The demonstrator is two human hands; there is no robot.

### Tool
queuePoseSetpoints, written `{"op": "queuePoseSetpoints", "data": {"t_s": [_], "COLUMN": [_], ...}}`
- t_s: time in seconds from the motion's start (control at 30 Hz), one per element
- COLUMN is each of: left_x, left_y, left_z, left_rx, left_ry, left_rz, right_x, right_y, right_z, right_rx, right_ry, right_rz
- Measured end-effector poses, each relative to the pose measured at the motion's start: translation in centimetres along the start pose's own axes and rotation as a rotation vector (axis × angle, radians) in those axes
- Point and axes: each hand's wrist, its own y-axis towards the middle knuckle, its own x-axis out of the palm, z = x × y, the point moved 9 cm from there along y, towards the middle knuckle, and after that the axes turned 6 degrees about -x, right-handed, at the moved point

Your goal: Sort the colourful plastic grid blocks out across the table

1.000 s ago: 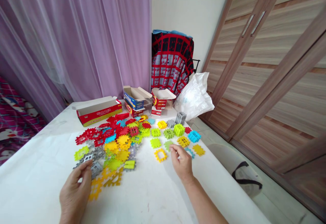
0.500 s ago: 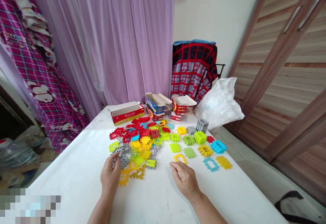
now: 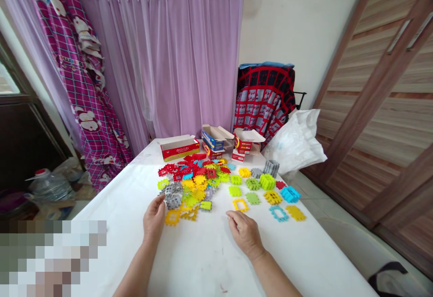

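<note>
My left hand is at the left edge of a heap of toothed plastic building pieces, beside grey window-shaped pieces. Its thumb and fingers are slightly apart, with nothing visible between them. My right hand rests on the white table with its fingers curled in and no piece showing in them. Just beyond it lies a yellow square frame piece. Orange-yellow pieces and a lime-green piece on grey lie between the hands. Red pieces fill the back of the heap.
On the right are separate stacks: lime-green, blue, yellow and grey. A blue frame piece lies nearer. Open boxes stand at the back, with a white plastic bag at the right edge.
The camera view has tilted up and turned slightly left, so things on the table appear shifted. Both hands stay in nearly the same places; no piece has visibly been moved.
</note>
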Motion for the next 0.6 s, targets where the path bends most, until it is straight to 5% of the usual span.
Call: {"op": "queuePoseSetpoints", "data": {"t_s": [0.6], "left_x": [-1.4], "left_y": [-3.4], "left_z": [0.5], "left_rx": [0.000], "left_ry": [0.094], "left_rz": [-0.039], "right_x": [1.1], "right_y": [-2.8], "right_z": [0.4], "right_rx": [0.427], "right_ry": [-0.027], "right_rz": [-0.401]}}
